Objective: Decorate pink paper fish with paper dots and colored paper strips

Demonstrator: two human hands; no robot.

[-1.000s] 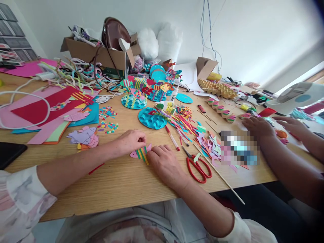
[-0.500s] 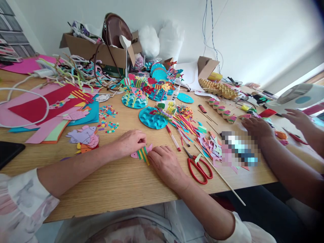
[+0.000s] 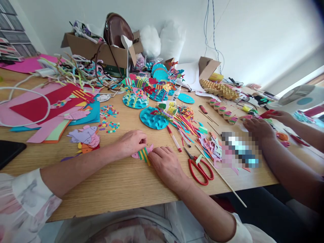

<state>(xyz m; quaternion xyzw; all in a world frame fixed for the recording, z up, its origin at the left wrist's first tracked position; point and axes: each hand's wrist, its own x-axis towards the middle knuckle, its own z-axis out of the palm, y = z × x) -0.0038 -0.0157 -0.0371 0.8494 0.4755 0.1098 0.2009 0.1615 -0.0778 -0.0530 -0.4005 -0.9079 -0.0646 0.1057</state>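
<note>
Between my hands a pink paper fish lies on the table, crossed by green and yellow paper strips. My left hand is closed, its fingertips pinched at the upper ends of the strips. From the right, my right hand has its curled fingers on the fish's tail side; the tail shows above them, and the fingertips are partly hidden. Red-handled scissors lie right of my right hand. Left of my left hand is a pile of purple, pink and orange paper fish.
Blue wavy discs, paper strips, a glue bottle and pens lie beyond my hands. A wooden stick sticks out past the front edge. Another person's hands work at the right. A black phone-like object lies left.
My hands and the fish hold almost the same pose. The other person's farther hand has moved left onto a red item. The whole view has shifted slightly.
</note>
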